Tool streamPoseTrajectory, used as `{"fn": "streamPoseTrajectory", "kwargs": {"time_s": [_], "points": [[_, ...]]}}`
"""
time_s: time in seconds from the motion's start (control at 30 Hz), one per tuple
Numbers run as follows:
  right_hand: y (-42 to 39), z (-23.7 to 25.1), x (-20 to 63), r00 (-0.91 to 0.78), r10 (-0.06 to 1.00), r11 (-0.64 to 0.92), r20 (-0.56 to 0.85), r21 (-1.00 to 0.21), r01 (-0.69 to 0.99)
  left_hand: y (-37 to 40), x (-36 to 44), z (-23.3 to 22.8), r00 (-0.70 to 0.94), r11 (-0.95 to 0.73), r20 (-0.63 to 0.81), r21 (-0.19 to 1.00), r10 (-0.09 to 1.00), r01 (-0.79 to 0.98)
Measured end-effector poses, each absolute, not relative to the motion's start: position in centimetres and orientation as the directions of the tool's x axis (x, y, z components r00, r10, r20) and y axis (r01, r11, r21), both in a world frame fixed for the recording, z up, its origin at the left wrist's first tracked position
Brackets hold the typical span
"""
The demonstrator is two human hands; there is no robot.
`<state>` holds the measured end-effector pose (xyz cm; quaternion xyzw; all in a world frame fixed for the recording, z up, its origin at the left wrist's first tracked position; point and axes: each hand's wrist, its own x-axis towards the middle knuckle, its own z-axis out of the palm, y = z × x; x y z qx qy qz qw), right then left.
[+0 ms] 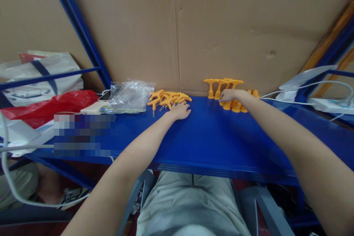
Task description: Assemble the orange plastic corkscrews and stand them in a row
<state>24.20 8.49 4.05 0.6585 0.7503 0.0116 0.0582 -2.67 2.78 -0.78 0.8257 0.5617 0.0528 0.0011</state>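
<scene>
A tall cardboard sheet closes off the far side, and the blue worktop runs in front of it. A canvas bag and a red plastic bag sit off to the left, probably there to stay out of the hands' way. Clear plastic bags lie nearer the middle, within easy reach.

To the right, yellow T-shaped pieces stand upright in a close group; their broad feet seem to let them stay up unaided. Left of these, yellow handles lie heaped by the cardboard, presumably because their tips give them nothing to stand on.

The left hand rests at the heap's near edge, fingers loosely spread, pinching nothing that I can see. The right hand is curled among the standing pieces; I cannot tell whether it pinches one. Smallest are the metal spirals, poking out from under the handles.
</scene>
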Motion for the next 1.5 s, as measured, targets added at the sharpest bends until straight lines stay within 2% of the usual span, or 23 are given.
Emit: {"fn": "streamPoseTrajectory", "kwargs": {"time_s": [0.2,0.43,0.7,0.83,1.13,1.5], "points": [[5.9,1.3,22.2,-0.092,0.99,0.073,0.107,0.168,0.983,2.6,-2.7,-0.5,0.392,-0.396,0.1,0.026,0.915,0.918],[4.6,1.6,22.0,-0.095,0.991,0.07,0.095,0.241,0.968,2.4,-2.6,-0.2,0.401,-0.403,0.068,0.017,0.914,0.915],[4.6,1.5,21.5,-0.068,0.993,0.039,0.097,0.28,0.959,2.5,-2.9,-0.4,0.235,-0.27,0.309,0.077,0.922,0.96],[4.9,1.4,21.6,-0.077,0.991,0.042,0.107,0.3,0.953,3.1,-3.7,-0.5,0.171,-0.213,0.314,0.104,0.934,0.972],[5.8,0.7,21.7,-0.122,0.986,0.069,0.116,0.385,0.92,3.9,-4.0,-0.8,0.199,-0.267,0.398,0.123,0.896,0.956],[6.2,0.4,22.2,-0.18,0.975,0.116,0.129,0.394,0.912,2.4,-3.0,0.5,0.206,-0.319,0.477,0.167,0.854,0.933]]}}
